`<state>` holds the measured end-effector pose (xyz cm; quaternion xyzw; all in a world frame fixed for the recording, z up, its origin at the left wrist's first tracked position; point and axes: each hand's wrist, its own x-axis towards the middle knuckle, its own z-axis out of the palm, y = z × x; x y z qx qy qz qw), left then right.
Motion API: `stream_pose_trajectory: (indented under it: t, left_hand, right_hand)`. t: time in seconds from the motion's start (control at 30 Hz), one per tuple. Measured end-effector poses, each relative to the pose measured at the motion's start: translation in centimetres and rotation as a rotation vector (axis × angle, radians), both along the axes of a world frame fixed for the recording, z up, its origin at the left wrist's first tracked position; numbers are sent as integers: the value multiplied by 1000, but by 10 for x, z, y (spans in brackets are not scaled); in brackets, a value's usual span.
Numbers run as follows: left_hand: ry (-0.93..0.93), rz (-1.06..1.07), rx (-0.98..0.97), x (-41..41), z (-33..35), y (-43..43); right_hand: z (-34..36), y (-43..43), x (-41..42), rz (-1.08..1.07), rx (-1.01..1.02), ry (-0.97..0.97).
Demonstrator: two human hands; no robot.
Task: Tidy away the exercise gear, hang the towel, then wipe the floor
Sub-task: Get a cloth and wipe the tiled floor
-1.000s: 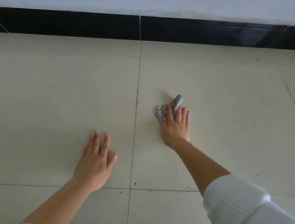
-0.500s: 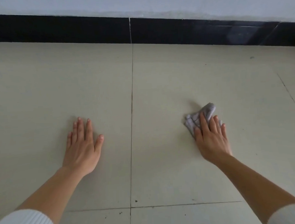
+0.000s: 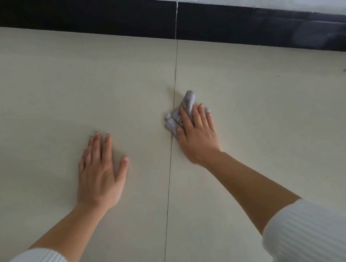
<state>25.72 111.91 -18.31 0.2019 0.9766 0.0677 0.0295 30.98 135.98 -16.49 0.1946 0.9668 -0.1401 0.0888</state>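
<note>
Floor-wiping stage. The right hand (image 3: 198, 133) is pressing a crumpled grey cloth (image 3: 174, 119) onto the pale tiled floor (image 3: 67, 86), with the fingers laid flat over it rather than curled round it. The cloth is lying across the grout line (image 3: 169, 180) and bunching out toward the hand's 11 o'clock. The left hand (image 3: 99, 173), at the cloth's 8 o'clock, is bracing palm-down with straight fingers. Advisable technique is flattening the wad, pressing evenly, overlapping strokes, and working toward the dark speck (image 3: 345, 70) at 2 o'clock.
</note>
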Motion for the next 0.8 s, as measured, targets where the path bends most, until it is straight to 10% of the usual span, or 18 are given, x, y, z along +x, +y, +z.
stream_pose_trajectory:
  t: [0.2, 0.5, 0.8]
  left_hand:
    - [-35, 27, 1, -1, 3, 0]
    - [-25, 29, -6, -2, 3, 0]
    - [-57, 33, 22, -2, 7, 0]
  right_hand:
    - [-4, -8, 31, 655, -2, -8]
    - [2, 88, -58, -335, 24, -104]
    - [4, -42, -48, 617, -5, -20]
